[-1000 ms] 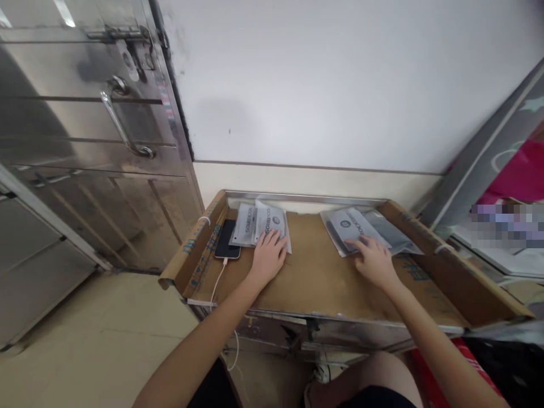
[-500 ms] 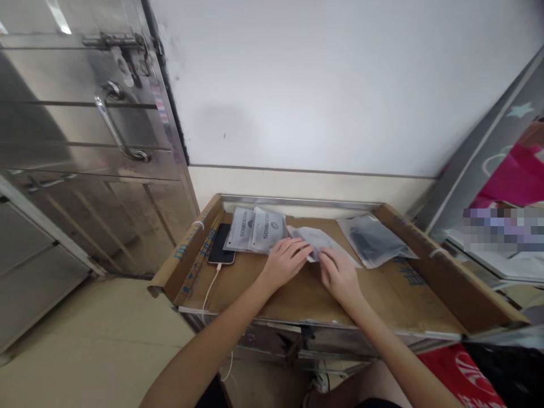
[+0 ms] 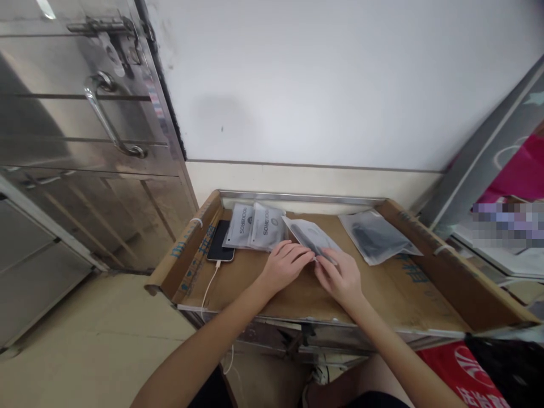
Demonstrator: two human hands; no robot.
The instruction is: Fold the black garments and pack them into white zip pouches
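Swung diagonally since the earlier frame, a pale plastic pouch (image 3: pixel 310 235) sits pinched at its lower end by the right hand (image 3: pixel 338 277). Left of it, past a phone (image 3: pixel 220 242) and two printed pouches (image 3: pixel 255 226), the left hand (image 3: pixel 285 265) curls loosely, just beside it. A dark pouch (image 3: pixel 374 237) lies right, with open cardboard tabletop (image 3: pixel 395 300) toward the front edge.

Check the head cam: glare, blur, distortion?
Head view: hard glare streak on the brushed-steel cabinet door; wide-angle lean tilts its edge; pixelated mosaic patch covers part of the far right; the translucent grey plastic pouch at the right hand looks soft, its print illegible.
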